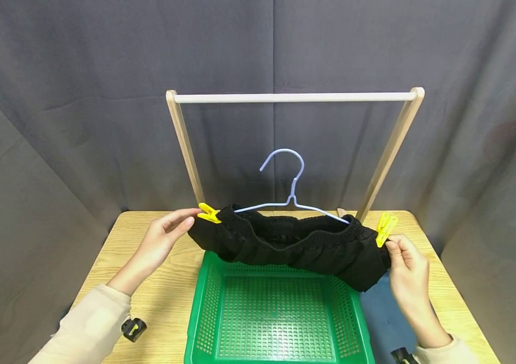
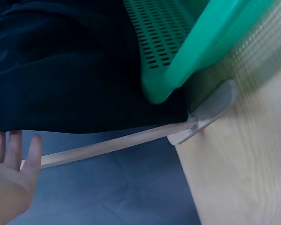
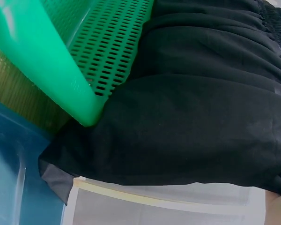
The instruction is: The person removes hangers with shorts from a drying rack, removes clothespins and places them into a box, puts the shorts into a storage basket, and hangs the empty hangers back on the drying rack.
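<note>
A black elastic-waisted garment [image 1: 312,250] stretches between both hands, its waist edge up; whether it is a skirt or shorts I cannot tell. Inside its waist sits a light blue hanger [image 1: 293,198], hook upward. Yellow clothespins clip the garment at the left [image 1: 209,213] and right [image 1: 385,230]. My left hand [image 1: 159,237] holds the left end beside its clothespin, thumb in front; the lower fingers [image 2: 33,157] look straight at the cloth's edge. With thumb and forefinger, my right hand [image 1: 410,273] pinches the right end just under the other clothespin; the right wrist view mostly shows cloth.
Below the garment a green perforated basket [image 1: 196,308] stands on the wooden table [image 1: 157,288]. Behind rises a rack with a white rail [image 1: 294,98] and wooden posts [image 1: 389,156]. A blue container [image 1: 382,308] is right of the basket. Grey curtains [image 1: 103,101] surround the table.
</note>
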Available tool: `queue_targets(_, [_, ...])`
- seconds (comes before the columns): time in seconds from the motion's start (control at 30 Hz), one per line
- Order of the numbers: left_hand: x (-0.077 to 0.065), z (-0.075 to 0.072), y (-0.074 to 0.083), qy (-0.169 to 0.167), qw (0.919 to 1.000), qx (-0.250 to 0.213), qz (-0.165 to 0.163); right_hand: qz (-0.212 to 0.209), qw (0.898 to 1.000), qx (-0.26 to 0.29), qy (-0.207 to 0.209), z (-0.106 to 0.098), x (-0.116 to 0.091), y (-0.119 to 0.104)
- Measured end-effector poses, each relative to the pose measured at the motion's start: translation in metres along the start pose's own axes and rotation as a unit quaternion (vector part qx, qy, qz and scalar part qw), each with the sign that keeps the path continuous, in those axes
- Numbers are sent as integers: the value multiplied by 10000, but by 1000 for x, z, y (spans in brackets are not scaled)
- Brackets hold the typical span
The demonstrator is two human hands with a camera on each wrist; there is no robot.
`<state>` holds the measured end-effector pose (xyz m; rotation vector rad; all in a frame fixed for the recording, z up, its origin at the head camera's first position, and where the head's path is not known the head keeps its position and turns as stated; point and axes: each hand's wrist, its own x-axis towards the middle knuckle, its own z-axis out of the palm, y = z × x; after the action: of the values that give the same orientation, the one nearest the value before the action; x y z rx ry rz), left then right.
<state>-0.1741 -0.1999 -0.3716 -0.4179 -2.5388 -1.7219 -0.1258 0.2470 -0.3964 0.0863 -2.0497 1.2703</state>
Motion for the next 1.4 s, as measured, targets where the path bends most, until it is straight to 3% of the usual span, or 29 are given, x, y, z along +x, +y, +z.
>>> queue_targets(0.2, [0, 2, 10, -185, 9961, 862, -72, 32, 10000, 84, -16, 2, 0, -1])
queue_targets(0.37, [0, 4, 18, -266, 9805, 1932, 240, 24, 10000, -16, -79, 2, 1, 0])
queue_targets(0.47, [0, 4, 21, -317, 9704, 2337, 512, 18, 9998, -119, -170, 1, 1, 0])
queue_targets(0.57, [0, 6, 21, -398, 9641, 2538, 672, 30, 9994, -231, -236, 1, 2, -1])
queue_targets(0.8, [-3, 11, 19, -554, 9629, 2581, 552, -351, 9962, -716, -359, -4, 2, -6])
queue_targets(0.9, [-5, 13, 16, -332, 9599, 2697, 697, -580, 9930, -880, -536, -6, 3, -8])
queue_targets(1.17, [-9, 18, 11, 638, 9516, 2809, 1072, -906, 9799, -1169, -1338, -19, 10, -6])
queue_targets(1.4, [-12, 20, 8, 1037, 9443, 2836, 1311, -1082, 9710, -1065, -1845, -33, 28, -13])
